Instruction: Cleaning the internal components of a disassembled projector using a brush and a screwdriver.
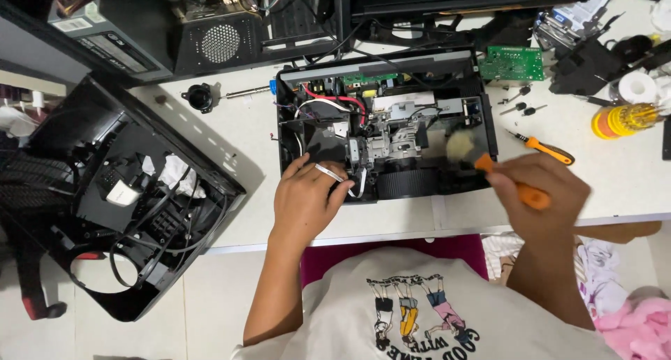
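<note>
The left hand (306,198) lies open-fingered on the opened projector (383,122), steadying its front edge; the right hand (538,186) grips an orange-handled brush (482,159) over its right side.

An opened black projector (384,122), cover off with boards and lens barrel exposed, lies flat at centre while an orange-handled brush (482,163) tilts over its right side.

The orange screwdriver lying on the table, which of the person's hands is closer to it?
Right. The right hand, gripping an orange-handled brush, sits just below the orange screwdriver. The left hand rests on the opened projector's front left corner, far across.
</note>
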